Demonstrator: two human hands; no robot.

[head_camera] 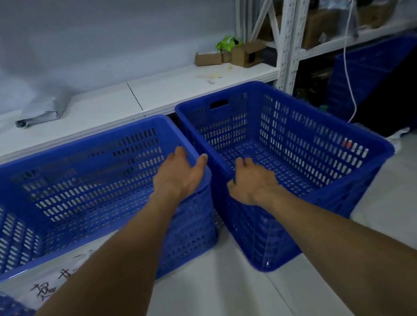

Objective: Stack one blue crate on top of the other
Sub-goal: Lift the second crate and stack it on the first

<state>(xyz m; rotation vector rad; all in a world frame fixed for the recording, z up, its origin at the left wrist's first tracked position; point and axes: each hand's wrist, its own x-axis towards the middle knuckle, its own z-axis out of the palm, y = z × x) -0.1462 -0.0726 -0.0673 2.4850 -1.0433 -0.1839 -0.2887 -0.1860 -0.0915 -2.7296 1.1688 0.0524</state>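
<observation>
Two empty blue perforated crates stand side by side on the pale floor. The left blue crate (74,185) is wide and carries a white label with handwriting on its near wall. The right blue crate (306,141) is turned at an angle, its near corner pointing at me. My left hand (177,175) grips the right-hand rim of the left crate, thumb on the outside. My right hand (253,179) is closed over the left-hand rim of the right crate. Both crates rest on the floor, almost touching.
A low white shelf (110,105) runs behind the crates, with a grey folded bag (42,109) and small cardboard boxes (228,55) on it. A white metal rack (291,33) stands at the right, more blue crates (369,67) beneath it. A white cable (347,57) hangs down.
</observation>
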